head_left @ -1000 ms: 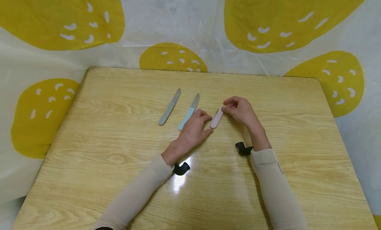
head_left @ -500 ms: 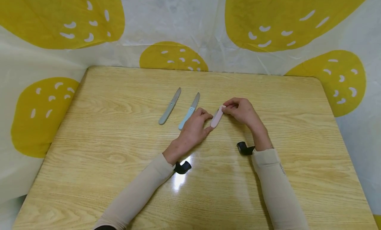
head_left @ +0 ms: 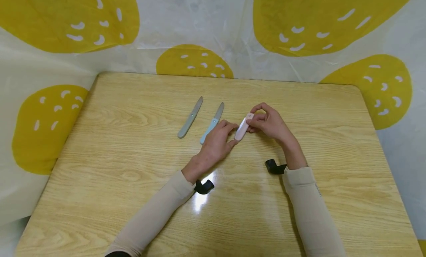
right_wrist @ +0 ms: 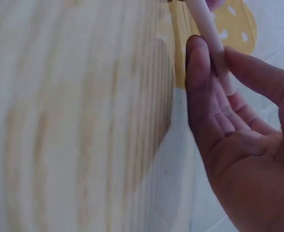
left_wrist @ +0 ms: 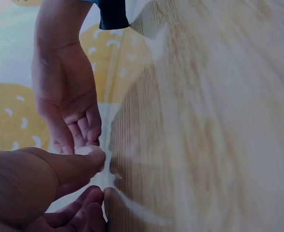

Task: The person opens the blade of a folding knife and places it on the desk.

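A pink folding knife (head_left: 242, 130) is held between my two hands, its blade lying mostly folded along the handle with a bright edge on the left side. My left hand (head_left: 215, 141) pinches the knife's lower end between thumb and fingers. At the upper end, near the rivet, my right hand (head_left: 271, 124) grips it with the thumb on the handle. In the right wrist view the pink handle (right_wrist: 210, 34) runs between the right thumb (right_wrist: 258, 72) and fingers. The left wrist view shows only a small pale part of it, the rest being covered by fingers.
Left of my hands, a light-blue knife (head_left: 210, 129) and a grey-green knife (head_left: 189, 122) lie on the wooden table (head_left: 133, 168) with blades unfolded, pointing away. The left hand partly overlaps the blue handle. A white curtain (head_left: 196, 20) with yellow shapes hangs behind the table.
The pink knife has shifted slightly up and turned, so its rivet and a bright blade edge now show. My right fingers have moved round its upper end. The two other knives stay put.
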Motion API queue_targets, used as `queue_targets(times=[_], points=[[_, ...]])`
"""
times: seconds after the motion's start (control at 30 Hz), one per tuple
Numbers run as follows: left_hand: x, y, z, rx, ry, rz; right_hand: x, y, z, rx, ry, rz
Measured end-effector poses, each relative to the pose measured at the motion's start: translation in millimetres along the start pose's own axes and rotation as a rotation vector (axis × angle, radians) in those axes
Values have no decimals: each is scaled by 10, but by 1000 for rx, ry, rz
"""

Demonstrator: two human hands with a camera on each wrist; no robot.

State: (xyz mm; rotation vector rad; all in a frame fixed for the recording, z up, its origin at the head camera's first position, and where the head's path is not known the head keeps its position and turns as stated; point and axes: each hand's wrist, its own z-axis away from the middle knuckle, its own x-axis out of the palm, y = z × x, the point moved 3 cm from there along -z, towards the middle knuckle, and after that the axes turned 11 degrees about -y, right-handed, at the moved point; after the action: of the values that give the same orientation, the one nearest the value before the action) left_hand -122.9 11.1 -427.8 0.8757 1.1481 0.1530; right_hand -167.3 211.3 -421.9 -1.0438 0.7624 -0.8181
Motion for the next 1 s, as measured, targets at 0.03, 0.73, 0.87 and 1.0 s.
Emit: queue_targets(times=[0.03,0.73,0.87,1.0], points=[[0,-2,-3,-1,1,7,1,-4,2,-13,4,-6],[-143,-62,-56,14,111,467,49,-112,16,-186,17,-208],[-149,-67,-68,13,121,497,62,-124,20,-196,16,-193],[-150,-75,-81,15,114,516,70,-127,24,-215,14,-192]])
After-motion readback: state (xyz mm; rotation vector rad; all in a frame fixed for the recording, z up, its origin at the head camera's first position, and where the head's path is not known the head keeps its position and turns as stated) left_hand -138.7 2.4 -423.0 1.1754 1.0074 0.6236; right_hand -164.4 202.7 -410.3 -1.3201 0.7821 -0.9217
